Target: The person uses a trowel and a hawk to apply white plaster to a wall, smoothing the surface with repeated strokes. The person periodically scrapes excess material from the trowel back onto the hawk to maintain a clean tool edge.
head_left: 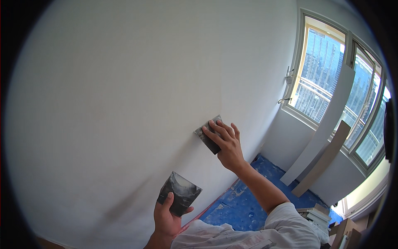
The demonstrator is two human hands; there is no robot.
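My right hand (227, 143) grips a dark, flat putty knife (209, 139), its fingers spread over the blade. The blade's far edge lies at or against the white wall (124, 83); contact is hard to confirm. Lower and to the left, my left hand (168, 216) holds a second dark putty knife (179, 199), thumb on its face and fingers behind. Pale putty (182, 184) is smeared across the upper part of that blade. The second knife stands apart from the wall, tilted with its wide edge up.
Blue sheeting (244, 203) with pale stains covers the floor at right. Two long boards, one white (323, 128) and one brown (325, 159), lean against the windows (321, 62). Stacked pieces of material (317, 216) lie beside my right side. A metal latch (284, 101) sticks out by the window frame.
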